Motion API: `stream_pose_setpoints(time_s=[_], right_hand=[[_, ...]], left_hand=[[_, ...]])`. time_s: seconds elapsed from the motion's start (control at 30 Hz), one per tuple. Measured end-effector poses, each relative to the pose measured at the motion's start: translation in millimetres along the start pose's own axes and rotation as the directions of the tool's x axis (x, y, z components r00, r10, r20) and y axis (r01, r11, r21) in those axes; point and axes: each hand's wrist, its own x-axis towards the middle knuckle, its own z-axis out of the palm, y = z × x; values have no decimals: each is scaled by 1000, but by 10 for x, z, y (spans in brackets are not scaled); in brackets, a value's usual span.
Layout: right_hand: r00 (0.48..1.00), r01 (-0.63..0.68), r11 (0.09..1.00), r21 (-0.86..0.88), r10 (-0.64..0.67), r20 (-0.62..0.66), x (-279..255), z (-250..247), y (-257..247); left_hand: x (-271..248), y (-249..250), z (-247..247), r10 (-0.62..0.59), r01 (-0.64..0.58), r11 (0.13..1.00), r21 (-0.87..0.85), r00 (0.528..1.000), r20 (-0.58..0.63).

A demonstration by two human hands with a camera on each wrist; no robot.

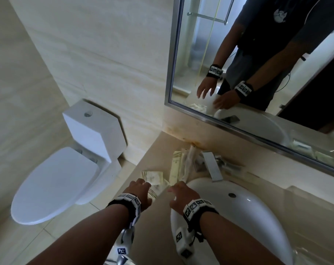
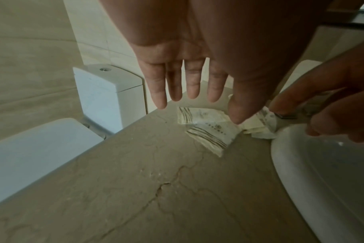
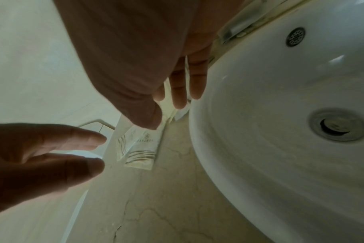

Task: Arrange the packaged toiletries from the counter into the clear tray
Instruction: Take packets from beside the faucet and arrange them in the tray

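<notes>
My hands (image 1: 162, 194) over the sachets (image 1: 152, 176)

Both spread wide, holding nothing; packets lie at twelve o'clock (on the tabletop (image 2: 135, 189)).

1. The head view looks steeply down from above onto the surface (image 1: 152, 150), sink (image 1: 248, 217) and toilet (image 1: 66, 169), facing the mirror (image 1: 258, 73).
2. The left wrist view sits close under its palm, facing along the fingers (image 2: 193, 78) to the toilet (image 2: 110, 92).
3. The right wrist view sits equally close, beside the sink (image 3: 280, 115).
4. All three share the striped packets (image 1: 152, 175) (image 2: 206, 131) (image 3: 139, 148).

Black wristbands (image 1: 130, 204) — white tagged blocks
</notes>
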Motion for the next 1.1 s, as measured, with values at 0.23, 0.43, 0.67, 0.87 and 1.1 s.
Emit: stream_pose_setpoints(time_s=[0.23, 0.43, 0.67, 0.87, 1.1], right_hand=[[997, -40, 998, 38, 42, -57, 398, 185, -290], [998, -58, 996, -64, 58, -14, 677, 342, -372], [995, -41, 979, -199, 58, 82, 859, 349, -412], [1000, 12, 971, -238, -13, 0, 862, 385, -406], [1000, 29, 976, -214, -29, 3, 865, 471, -384]], left_hand=[[148, -211, 115, -11, 15, 997, -71, 998, 54], [194, -333, 197, 17, -12, 990, -138, 999, 38], [263, -366, 222, 5, 9, 985, -170, 997, 81], [269, -402, 274, 2, 11, 988, -156, 997, 81], [310, -328, 258, 17, -7, 987, -162, 998, 60]])
